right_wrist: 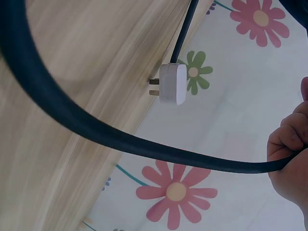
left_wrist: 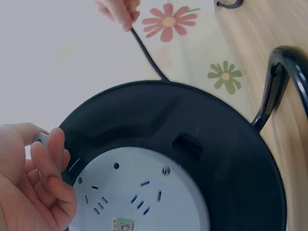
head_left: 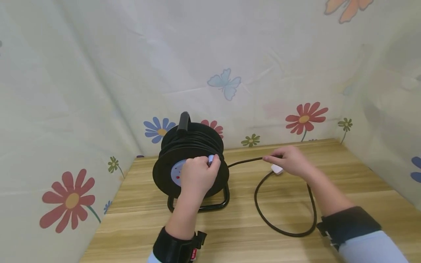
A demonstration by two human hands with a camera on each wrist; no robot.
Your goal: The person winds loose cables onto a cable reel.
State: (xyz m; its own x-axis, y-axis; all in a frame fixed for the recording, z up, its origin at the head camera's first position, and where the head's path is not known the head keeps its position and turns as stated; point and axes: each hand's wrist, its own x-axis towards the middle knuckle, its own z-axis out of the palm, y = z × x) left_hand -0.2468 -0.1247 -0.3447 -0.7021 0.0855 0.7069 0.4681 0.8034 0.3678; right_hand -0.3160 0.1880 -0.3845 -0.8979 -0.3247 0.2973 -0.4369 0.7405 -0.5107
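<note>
A black cable reel (head_left: 164, 175) stands on a tubular frame, with cable wound between its discs. Its front carries a pale socket panel (left_wrist: 159, 192). My left hand (head_left: 198, 173) curls its fingers round a small light grey-blue knob (head_left: 211, 158) near the disc's edge; part of the knob is hidden by the fingers. Off to the right, my right hand (head_left: 291, 160) pinches the black cable (head_left: 245, 161), which stretches from the reel to the fingers. Beyond that hand the cable loops down and round to a white plug (right_wrist: 172, 84), whose metal pins show in the right wrist view.
The reel's carrying handle (head_left: 183, 124) rises at its top, and its black foot bar (head_left: 212, 208) rests on the wood-grain table (head_left: 250, 237). A flower-printed cloth (head_left: 184, 54) hangs behind and along both sides. Black straps (head_left: 172, 246) circle both wrists.
</note>
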